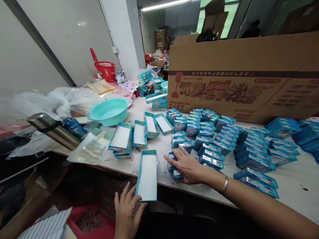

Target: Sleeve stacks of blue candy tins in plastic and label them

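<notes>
My left hand rests at the near end of an empty teal-rimmed tray box that juts over the table's front edge; its fingers are spread and touch the tray's corner. My right hand, a bracelet on its wrist, lies flat with fingers stretched over a few small teal packets at the near end of the rows. Many more of these small teal packets stand in rows across the table to the right.
Several empty open trays lie at the centre. A mint basin, a steel flask, plastic bags and a red bucket sit left. A large cardboard carton stands behind the rows. A red crate sits below.
</notes>
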Available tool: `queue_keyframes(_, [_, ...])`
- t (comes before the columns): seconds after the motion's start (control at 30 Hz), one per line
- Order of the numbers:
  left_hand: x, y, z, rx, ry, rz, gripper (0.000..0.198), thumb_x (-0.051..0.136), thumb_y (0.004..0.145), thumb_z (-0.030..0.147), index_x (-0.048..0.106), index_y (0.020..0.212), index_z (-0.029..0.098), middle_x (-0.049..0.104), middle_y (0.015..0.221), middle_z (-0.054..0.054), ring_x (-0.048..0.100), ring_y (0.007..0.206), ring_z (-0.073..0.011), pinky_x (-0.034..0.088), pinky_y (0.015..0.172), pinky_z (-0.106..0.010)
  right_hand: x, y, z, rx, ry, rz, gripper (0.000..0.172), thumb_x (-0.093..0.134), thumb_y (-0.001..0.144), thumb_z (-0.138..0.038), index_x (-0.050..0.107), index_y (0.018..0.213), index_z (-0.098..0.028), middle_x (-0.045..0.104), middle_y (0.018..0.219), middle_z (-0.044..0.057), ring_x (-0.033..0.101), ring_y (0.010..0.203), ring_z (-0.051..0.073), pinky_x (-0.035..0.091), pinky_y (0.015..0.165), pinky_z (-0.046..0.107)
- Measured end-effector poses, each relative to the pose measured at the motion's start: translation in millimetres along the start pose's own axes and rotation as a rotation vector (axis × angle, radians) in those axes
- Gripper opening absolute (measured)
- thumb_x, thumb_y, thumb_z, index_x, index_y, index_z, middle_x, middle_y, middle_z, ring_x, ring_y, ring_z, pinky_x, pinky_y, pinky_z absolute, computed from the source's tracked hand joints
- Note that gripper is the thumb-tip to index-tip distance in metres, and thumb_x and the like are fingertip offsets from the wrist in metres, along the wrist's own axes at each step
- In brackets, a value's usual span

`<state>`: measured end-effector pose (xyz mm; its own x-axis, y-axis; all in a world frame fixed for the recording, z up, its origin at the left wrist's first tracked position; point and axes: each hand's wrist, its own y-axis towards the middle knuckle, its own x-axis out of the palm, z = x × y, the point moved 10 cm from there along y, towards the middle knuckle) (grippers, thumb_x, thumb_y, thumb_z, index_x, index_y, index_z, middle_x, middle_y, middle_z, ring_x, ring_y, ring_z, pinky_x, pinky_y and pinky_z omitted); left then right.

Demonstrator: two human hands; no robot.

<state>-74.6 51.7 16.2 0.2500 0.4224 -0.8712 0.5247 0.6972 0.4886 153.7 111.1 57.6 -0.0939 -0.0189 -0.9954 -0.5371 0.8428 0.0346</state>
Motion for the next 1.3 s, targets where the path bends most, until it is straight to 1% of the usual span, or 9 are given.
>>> queue_keyframes(0.13, [8.2, 10, 1, -0.032, -0.06, -0.019, 0.008, 0.062, 0.089, 0.024, 0.068, 0.086, 0.022, 0.062, 0.137, -0.012, 0.045, 0.137, -0.0403, 0.033, 0.104, -0.073, -5, 0, -9, 0.039, 0.055, -0.01, 0.084, 0.076, 0.066, -0.029, 0.047, 0.145, -0.023, 0.048, 0.129, 0.019, 0.045, 0.12, 0.038, 0.033, 0.104, 0.054])
queue_keyframes(0.23, [10.7, 18, 7, -0.068, -0.12, -0.016, 0.009, 0.061, 0.089, 0.021, 0.066, 0.082, 0.02, 0.057, 0.141, -0.015, 0.038, 0.141, -0.0413, 0.033, 0.103, -0.075, -13, -4, -6, 0.107, 0.064, 0.002, 0.071, 0.076, 0.064, -0.029, 0.057, 0.132, -0.022, 0.048, 0.128, 0.019, 0.045, 0.116, 0.038, 0.036, 0.1, 0.051])
queue_keyframes(0.3, [12.1, 24, 12, -0.086, -0.181, -0.016, 0.01, 0.061, 0.089, 0.019, 0.064, 0.08, 0.02, 0.057, 0.141, -0.016, 0.037, 0.142, -0.0412, 0.032, 0.103, -0.077, -30, -8, -2, 0.148, 0.047, 0.06, 0.07, 0.076, 0.062, -0.028, 0.059, 0.13, -0.023, 0.048, 0.129, 0.018, 0.046, 0.115, 0.038, 0.036, 0.099, 0.051])
queue_keyframes(0.4, [15.0, 35, 25, -0.098, -0.3, -0.019, 0.008, 0.064, 0.087, 0.018, 0.064, 0.08, 0.02, 0.058, 0.141, -0.016, 0.038, 0.142, -0.0409, 0.028, 0.105, -0.078, -73, -9, -1, 0.161, 0.032, 0.214, 0.07, 0.077, 0.064, -0.033, 0.057, 0.13, -0.024, 0.047, 0.131, 0.019, 0.043, 0.12, 0.04, 0.036, 0.098, 0.052])
queue_keyframes(0.5, [20.8, 50, 40, -0.095, -0.394, -0.025, 0.006, 0.067, 0.085, 0.018, 0.064, 0.081, 0.019, 0.057, 0.142, -0.016, 0.039, 0.142, -0.0416, 0.026, 0.106, -0.079, -97, 10, -5, 0.12, 0.05, 0.274, 0.07, 0.076, 0.068, -0.037, 0.053, 0.133, -0.024, 0.046, 0.132, 0.019, 0.041, 0.124, 0.04, 0.035, 0.1, 0.052])
queue_keyframes(0.73, [38.7, 66, 56, -0.135, -0.415, -0.041, 0.008, 0.068, 0.081, 0.012, 0.064, 0.081, 0.018, 0.053, 0.145, -0.019, 0.038, 0.141, -0.0452, 0.025, 0.103, -0.083, -52, 62, 10, 0.205, 0.006, 0.053, 0.075, 0.077, 0.068, -0.047, 0.054, 0.136, -0.024, 0.049, 0.123, 0.016, 0.046, 0.111, 0.036, 0.036, 0.094, 0.046])
queue_keyframes(0.97, [46.4, 64, 53, -0.128, -0.474, -0.052, 0.007, 0.069, 0.081, 0.013, 0.064, 0.08, 0.018, 0.055, 0.142, -0.02, 0.042, 0.139, -0.0439, 0.027, 0.104, -0.081, -49, 98, 5, 0.158, -0.051, -0.047, 0.076, 0.077, 0.066, -0.048, 0.053, 0.134, -0.022, 0.049, 0.119, 0.017, 0.047, 0.11, 0.036, 0.035, 0.092, 0.044])
queue_keyframes(1.13, [40.4, 64, 43, -0.184, -0.48, -0.016, 0.009, 0.066, 0.08, 0.011, 0.063, 0.078, 0.019, 0.061, 0.137, -0.016, 0.044, 0.137, -0.0431, 0.023, 0.106, -0.081, -43, 91, 17, 0.129, -0.023, -0.033, 0.071, 0.074, 0.071, -0.049, 0.052, 0.132, -0.021, 0.047, 0.122, 0.017, 0.047, 0.112, 0.035, 0.037, 0.091, 0.042])
queue_keyframes(1.3, [41.1, 64, 53, -0.165, -0.436, -0.028, 0.012, 0.068, 0.079, 0.01, 0.061, 0.079, 0.02, 0.063, 0.136, -0.015, 0.044, 0.137, -0.0446, 0.021, 0.106, -0.082, -39, 71, 29, 0.202, -0.114, -0.074, 0.064, 0.074, 0.07, -0.044, 0.055, 0.126, -0.02, 0.052, 0.115, 0.016, 0.05, 0.106, 0.035, 0.039, 0.088, 0.042])
